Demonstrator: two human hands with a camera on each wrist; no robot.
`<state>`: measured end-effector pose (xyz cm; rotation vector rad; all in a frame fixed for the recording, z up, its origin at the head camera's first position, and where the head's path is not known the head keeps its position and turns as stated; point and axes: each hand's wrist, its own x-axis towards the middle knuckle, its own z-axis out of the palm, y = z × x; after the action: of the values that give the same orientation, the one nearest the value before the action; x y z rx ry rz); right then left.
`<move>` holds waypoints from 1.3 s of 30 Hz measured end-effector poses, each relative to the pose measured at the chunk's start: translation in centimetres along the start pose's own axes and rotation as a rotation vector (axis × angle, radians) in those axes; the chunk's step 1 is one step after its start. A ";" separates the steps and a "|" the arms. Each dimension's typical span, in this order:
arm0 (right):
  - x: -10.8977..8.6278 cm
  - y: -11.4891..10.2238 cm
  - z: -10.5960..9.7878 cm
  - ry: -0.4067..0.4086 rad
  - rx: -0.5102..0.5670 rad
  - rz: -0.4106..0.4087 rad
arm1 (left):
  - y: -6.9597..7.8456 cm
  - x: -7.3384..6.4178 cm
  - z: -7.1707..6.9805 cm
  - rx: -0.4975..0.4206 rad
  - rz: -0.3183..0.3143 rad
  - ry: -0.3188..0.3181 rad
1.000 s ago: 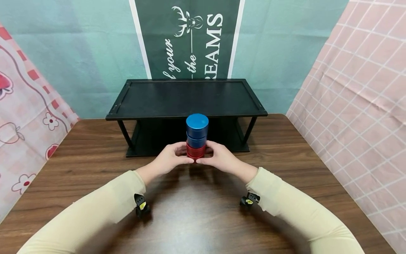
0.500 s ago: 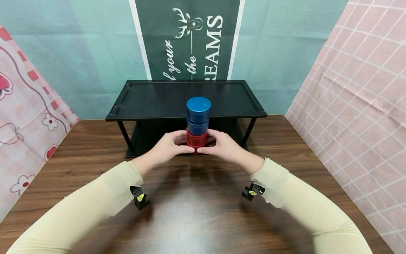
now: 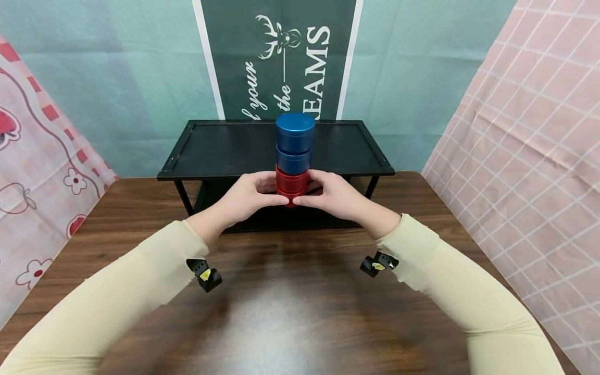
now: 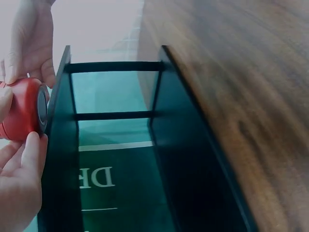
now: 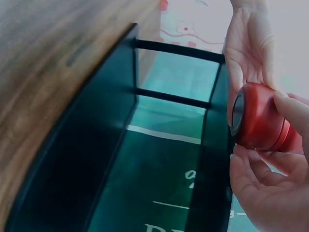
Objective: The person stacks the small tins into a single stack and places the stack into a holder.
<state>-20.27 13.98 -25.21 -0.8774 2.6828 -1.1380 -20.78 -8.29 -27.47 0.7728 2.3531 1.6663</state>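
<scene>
Two round metal-looking canisters stand in one upright stack, a blue canister (image 3: 295, 140) on top of a red canister (image 3: 291, 182). My left hand (image 3: 244, 198) grips the red one from the left, thumb in front and fingers behind. From the right, my right hand (image 3: 335, 198) grips the same red canister in the same way. The stack is held in the air before the black two-tier shelf (image 3: 225, 148), with the blue top overlapping the shelf's upper board in the head view. In the left wrist view, the red canister's (image 4: 24, 108) dark round base shows; the blue one is out of frame.
The shelf stands at the back of a brown wooden table (image 3: 290, 307), its lower tier partly behind my hands. A teal cloth (image 3: 140, 78) with a dark green lettered panel hangs behind. Pink patterned cloths flank both sides, including a checked cloth (image 3: 529, 146) at right.
Both hands have raised the stacked canisters from low before the shelf's lower tier to about the height of its upper board. The grip looks the same.
</scene>
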 end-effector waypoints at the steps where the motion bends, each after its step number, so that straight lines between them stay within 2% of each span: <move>1: 0.1 -0.1 -0.2 -0.004 0.002 0.001 | 0.2 0.1 -0.1 -0.001 -0.002 -0.002; 9: 1.5 -0.3 -1.6 0.023 0.040 -0.003 | 1.6 1.4 -1.3 0.023 -0.010 -0.008; 20: 3.3 1.3 -2.1 0.056 0.082 0.060 | 1.4 3.3 -2.3 0.045 -0.070 -0.008; 29: 4.5 2.0 -2.6 0.069 0.108 0.038 | 1.4 4.7 -3.0 0.057 -0.079 -0.007; 34: 5.2 2.6 -2.7 0.076 0.133 0.053 | 1.4 5.6 -3.3 0.051 -0.095 -0.022; 39: 6.1 2.7 -2.9 0.084 0.167 0.058 | 1.3 6.4 -3.9 0.055 -0.110 -0.007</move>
<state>-27.49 14.01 -24.19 -0.7364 2.6097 -1.3909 -27.38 -8.03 -23.78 0.6443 2.3995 1.5587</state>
